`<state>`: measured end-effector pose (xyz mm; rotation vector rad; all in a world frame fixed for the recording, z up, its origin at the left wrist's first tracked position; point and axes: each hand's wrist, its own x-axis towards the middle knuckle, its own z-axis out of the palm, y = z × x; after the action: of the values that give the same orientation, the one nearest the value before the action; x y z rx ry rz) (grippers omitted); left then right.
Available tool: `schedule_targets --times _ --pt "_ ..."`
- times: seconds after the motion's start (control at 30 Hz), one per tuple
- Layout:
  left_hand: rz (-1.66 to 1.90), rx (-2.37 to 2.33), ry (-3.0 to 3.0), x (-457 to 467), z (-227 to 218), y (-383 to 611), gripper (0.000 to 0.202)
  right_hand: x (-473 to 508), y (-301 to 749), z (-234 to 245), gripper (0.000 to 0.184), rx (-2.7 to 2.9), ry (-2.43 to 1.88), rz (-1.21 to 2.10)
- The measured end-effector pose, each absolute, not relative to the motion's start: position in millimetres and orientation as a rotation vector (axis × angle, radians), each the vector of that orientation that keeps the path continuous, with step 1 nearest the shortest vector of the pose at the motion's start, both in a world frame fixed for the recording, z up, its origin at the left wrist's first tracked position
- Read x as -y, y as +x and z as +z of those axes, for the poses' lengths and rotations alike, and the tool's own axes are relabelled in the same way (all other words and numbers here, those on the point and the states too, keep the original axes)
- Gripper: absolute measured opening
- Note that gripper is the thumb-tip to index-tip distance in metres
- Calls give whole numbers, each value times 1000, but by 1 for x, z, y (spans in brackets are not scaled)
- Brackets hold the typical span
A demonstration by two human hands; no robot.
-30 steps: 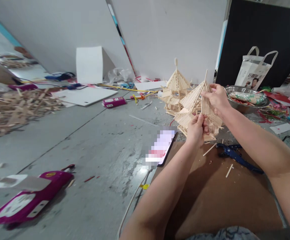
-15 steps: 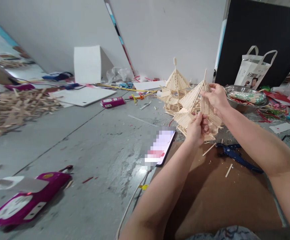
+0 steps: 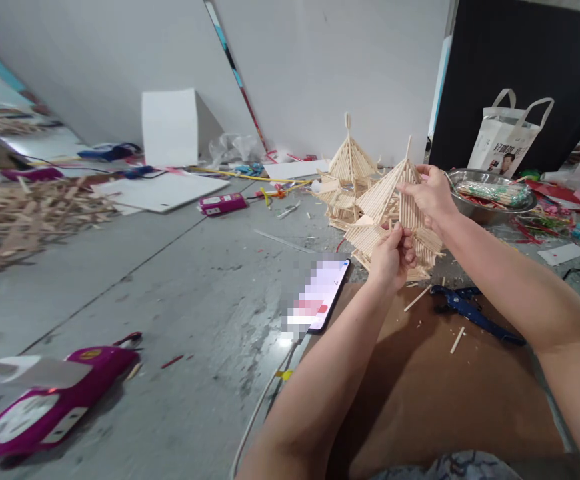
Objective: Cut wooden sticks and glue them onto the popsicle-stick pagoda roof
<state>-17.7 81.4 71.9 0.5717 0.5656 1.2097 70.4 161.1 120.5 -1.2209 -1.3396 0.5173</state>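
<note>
A small pagoda model of pale thin wooden sticks (image 3: 383,199), with a pointed roof over a wider lower tier, stands before me at the brown board's far edge. My right hand (image 3: 433,195) grips the upper roof's right side, thumb on the front slats and fingers reaching behind. Below it, my left hand (image 3: 394,257) is closed, thumb and fingertips pinched at that roof's lower edge and partly covering the lower tier. What exactly sits between those fingertips is too small to make out. A similar stick pagoda (image 3: 351,160) stands just behind to the left.
Blue pliers (image 3: 470,313) and loose sticks (image 3: 457,340) lie on the brown board (image 3: 445,400). A phone (image 3: 323,293) with a cable is left of it. Magenta power strips (image 3: 224,203), a stick pile (image 3: 35,217), a metal bowl (image 3: 493,212) and a white bag (image 3: 503,143) surround the area.
The view has shifted slightly, so everything sits a little further left. Both hands keep nearly the same hold on the model.
</note>
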Motion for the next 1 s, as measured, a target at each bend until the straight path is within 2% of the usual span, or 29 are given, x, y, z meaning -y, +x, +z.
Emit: schedule_targets --times 0.63,1.0 --pt "1207 -566 551 -83 71 -19 22 -164 72 117 43 1341 -1194 530" --pt "1178 -585 503 -82 70 -17 31 -163 75 120 44 1389 -1260 468"
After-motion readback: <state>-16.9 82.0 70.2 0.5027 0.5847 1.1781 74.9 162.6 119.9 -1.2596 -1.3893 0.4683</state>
